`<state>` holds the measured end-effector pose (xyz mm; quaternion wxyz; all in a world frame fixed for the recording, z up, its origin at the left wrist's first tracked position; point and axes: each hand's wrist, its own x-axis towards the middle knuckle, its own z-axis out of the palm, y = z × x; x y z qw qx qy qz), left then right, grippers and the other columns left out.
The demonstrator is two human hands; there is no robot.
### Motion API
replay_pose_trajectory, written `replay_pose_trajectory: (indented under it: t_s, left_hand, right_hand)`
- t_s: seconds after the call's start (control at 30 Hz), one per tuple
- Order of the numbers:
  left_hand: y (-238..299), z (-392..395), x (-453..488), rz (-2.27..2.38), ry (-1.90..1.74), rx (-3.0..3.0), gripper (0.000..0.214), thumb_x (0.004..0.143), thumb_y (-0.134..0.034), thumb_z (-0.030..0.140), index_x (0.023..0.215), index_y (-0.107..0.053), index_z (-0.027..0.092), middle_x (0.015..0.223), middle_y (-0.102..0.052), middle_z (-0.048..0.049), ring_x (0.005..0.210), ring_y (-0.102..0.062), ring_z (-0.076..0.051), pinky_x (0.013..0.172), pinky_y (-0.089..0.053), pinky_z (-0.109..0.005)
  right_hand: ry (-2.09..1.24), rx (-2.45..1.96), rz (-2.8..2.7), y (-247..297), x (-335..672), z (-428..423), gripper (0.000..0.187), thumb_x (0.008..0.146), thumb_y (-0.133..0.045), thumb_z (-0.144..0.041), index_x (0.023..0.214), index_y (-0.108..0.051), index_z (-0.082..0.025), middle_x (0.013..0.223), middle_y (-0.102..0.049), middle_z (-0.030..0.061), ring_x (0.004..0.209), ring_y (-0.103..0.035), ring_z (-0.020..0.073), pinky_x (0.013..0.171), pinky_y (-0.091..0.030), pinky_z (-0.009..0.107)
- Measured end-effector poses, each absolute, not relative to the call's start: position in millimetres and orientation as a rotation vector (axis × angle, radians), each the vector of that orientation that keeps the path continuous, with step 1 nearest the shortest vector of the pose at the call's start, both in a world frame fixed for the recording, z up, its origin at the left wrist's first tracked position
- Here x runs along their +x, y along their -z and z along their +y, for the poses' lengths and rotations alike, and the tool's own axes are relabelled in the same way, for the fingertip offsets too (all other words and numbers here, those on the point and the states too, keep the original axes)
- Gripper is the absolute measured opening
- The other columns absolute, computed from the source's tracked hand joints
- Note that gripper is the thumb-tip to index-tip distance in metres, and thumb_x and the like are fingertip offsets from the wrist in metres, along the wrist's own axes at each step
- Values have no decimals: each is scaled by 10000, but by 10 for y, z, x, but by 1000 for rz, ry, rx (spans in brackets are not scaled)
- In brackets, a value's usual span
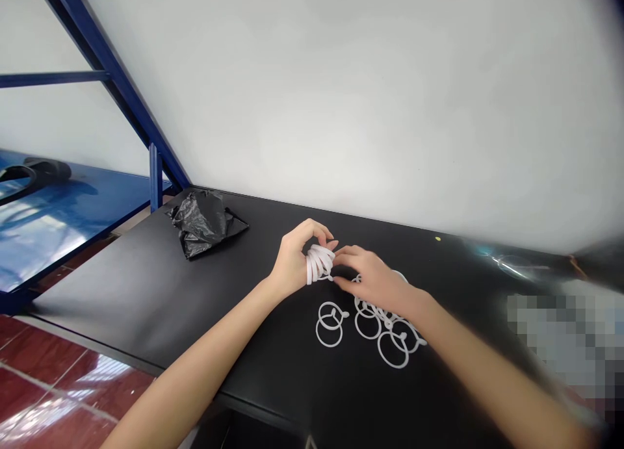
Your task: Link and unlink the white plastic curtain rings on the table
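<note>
A bunch of white plastic rings (pixel 320 264) is held in my left hand (pixel 295 253), whose fingers curl over and around them. My right hand (pixel 374 281) meets the bunch from the right, its thumb and fingertips at a small tab on one ring. Whether it grips that ring firmly is hard to see. Just below my hands, a pair of overlapping loose rings (pixel 329 338) with small tabs lies on the black table (pixel 273 364). More loose rings (pixel 392 358) lie in a pile under my right hand and forearm, partly hidden by them.
A crumpled black plastic bag (pixel 202 223) lies at the table's back left. Blue metal framing (pixel 119 88) stands on the left, beside a blue surface (pixel 97 195). A white wall (pixel 331 98) rises behind the table. Clear plastic wrapping (pixel 511 266) lies at the right.
</note>
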<state>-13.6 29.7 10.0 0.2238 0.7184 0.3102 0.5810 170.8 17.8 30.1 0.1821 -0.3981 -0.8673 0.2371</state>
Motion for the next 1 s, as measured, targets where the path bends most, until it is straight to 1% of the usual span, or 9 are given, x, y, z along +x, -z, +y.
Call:
replay_pose_trajectory:
  t_s: [0.13, 0.23, 0.37, 0.53, 0.7, 0.77, 0.83, 0.93, 1.0]
  left_hand:
    - [-119, 304, -164, 837, -1524, 1967, 206, 789, -704, 193, 719, -512, 169, 884, -606, -27, 789, -596, -135, 758, -537, -315]
    - [-136, 305, -182, 847, -1464, 2014, 139, 802, -709, 221, 866, -596, 171, 1003, -644, -72, 918, -621, -181, 843, -525, -360]
    - [-142, 303, -177, 833, -1437, 2035, 318, 795, -732, 248, 1080, -607, 183, 1179, -619, -107, 1022, -613, -207, 894, -513, -374]
    - [-161, 261, -136, 792, -1383, 2068, 314, 789, -744, 256, 1056, -605, 169, 1119, -631, -111, 1021, -610, -215, 903, -510, -377]
    - [-171, 207, -110, 756, -1337, 2029, 266, 812, -710, 244, 1041, -595, 171, 1050, -636, -92, 954, -625, -203, 857, -518, -359]
    - [-176, 200, -107, 755, -1340, 2037, 175, 819, -701, 240, 949, -609, 169, 998, -647, -81, 923, -634, -198, 831, -518, -344]
    - [-176, 209, -111, 792, -1370, 2057, 98, 838, -676, 231, 886, -618, 168, 963, -655, -74, 899, -637, -188, 818, -513, -333]
    - [-160, 247, -135, 869, -1444, 2059, 70, 849, -660, 227, 865, -624, 169, 948, -663, -70, 884, -637, -180, 814, -513, -332]
    - [-140, 279, -157, 891, -1477, 2058, 95, 839, -674, 244, 872, -625, 170, 942, -665, -66, 876, -638, -182, 811, -517, -339]
  right_hand:
    - [-405, -1044, -2696, -143, 1508, 119, 191, 864, -615, -153, 1045, -665, -188, 1127, -626, 124, 1028, -585, 288, 895, -501, 494]
    - [-320, -1073, -2697, -90, 1506, 156, 168, 900, -536, -106, 1015, -650, -154, 1103, -615, 149, 1023, -587, 291, 867, -511, 486]
    - [-537, -1228, -2443, -201, 1708, 233, 120, 904, -543, -128, 925, -655, -165, 1045, -624, 112, 967, -612, 245, 851, -523, 448]
    - [-942, -1036, -1965, -548, 1936, 134, 102, 882, -625, -293, 850, -649, -200, 1299, -574, 79, 1053, -640, 225, 927, -528, 430]
    - [-933, -928, -2118, -690, 1932, 2, 56, 850, -666, -268, 863, -706, -232, 1329, -582, 59, 1158, -605, 253, 1017, -478, 461]
    - [-905, -927, -2117, -671, 1917, -2, 113, 818, -704, -284, 924, -711, -245, 1292, -611, 59, 1149, -608, 255, 1009, -483, 461]
    - [-818, -961, -1980, -642, 1898, -8, 146, 808, -716, -301, 939, -693, -240, 1161, -668, 61, 1072, -634, 239, 932, -524, 419]
    - [-702, -1023, -1901, -597, 1832, -71, 93, 844, -672, -290, 804, -639, -213, 816, -670, 24, 767, -646, 173, 709, -539, 315]
    - [-738, -1014, -2167, -551, 1754, -157, 95, 843, -672, -274, 793, -630, -205, 729, -634, -1, 650, -601, 141, 628, -497, 281]
